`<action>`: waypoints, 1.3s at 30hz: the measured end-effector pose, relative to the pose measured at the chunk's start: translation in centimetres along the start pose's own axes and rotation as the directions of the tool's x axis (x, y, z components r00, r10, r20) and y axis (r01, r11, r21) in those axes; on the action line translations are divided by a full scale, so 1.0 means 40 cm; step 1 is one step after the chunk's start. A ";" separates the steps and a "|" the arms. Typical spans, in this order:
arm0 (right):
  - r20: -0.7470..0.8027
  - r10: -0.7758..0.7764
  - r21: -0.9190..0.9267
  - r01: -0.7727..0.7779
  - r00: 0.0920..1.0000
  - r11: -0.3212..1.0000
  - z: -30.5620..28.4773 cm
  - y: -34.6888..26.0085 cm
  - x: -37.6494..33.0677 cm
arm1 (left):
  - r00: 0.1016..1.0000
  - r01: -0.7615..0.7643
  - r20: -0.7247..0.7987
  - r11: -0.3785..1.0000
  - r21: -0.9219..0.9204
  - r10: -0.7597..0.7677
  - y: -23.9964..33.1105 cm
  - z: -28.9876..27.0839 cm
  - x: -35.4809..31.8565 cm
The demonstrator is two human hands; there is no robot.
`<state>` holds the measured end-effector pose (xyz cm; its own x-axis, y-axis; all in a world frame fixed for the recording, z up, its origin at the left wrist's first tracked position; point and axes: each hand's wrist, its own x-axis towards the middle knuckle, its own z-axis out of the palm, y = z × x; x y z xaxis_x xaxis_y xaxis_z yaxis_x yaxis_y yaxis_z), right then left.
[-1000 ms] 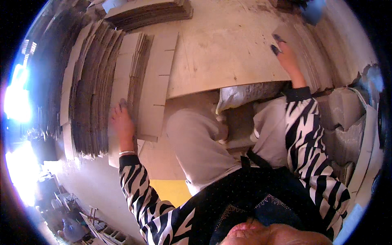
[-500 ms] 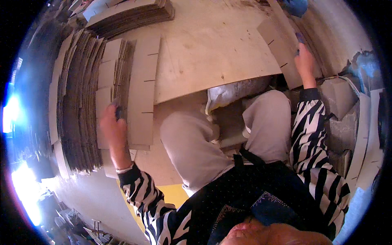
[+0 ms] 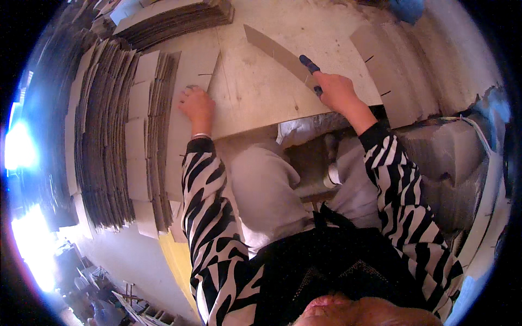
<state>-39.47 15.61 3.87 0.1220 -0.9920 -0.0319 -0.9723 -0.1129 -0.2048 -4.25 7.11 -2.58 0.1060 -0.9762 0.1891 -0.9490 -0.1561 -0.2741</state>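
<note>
My right hand (image 3: 338,92) is over the wooden board (image 3: 255,103), with dark coverings on its index finger and thumb. Its fingers are closed on the near end of a thin brown cardboard strip (image 3: 277,50), which slants away to the far left. On the left, my left hand (image 3: 197,107) has its fingers curled against a slotted cardboard strip (image 3: 187,68), and part of its grip is hidden under the hand. That strip lies alongside stacked cardboard strips (image 3: 155,146).
A larger row of stacked cardboard (image 3: 106,136) stands farther left, with another stack (image 3: 179,22) at the far edge. Slotted cardboard pieces (image 3: 389,70) lie at the right. Below the board's near edge is a whitish bag (image 3: 307,127) close to my knees.
My right hand has moved left from the right-hand cardboard, and a thin strip now shows in it. My left hand has moved right and farther away, onto the slotted strip, which is tilted slightly.
</note>
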 end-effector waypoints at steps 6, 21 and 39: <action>-0.132 -0.075 0.086 0.087 0.988 0.993 -0.002 0.010 -0.016 | 0.969 -0.242 -0.011 0.946 -0.217 0.246 -0.027 -0.027 0.006; -0.275 -0.278 0.120 0.319 0.920 0.940 0.054 -0.087 -0.007 | 0.874 0.447 0.378 -0.198 -0.872 0.307 0.200 -0.184 -0.196; -0.147 -0.044 0.083 0.056 0.988 0.995 0.020 0.018 0.019 | 0.962 -0.116 -0.252 0.993 -0.022 0.107 0.028 0.040 -0.014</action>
<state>-39.92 14.82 2.94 0.1337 -0.9836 0.1210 -0.9440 -0.1635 -0.2864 -4.88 7.25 -4.51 -0.0746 -0.9177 0.3903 -0.9611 -0.0381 -0.2734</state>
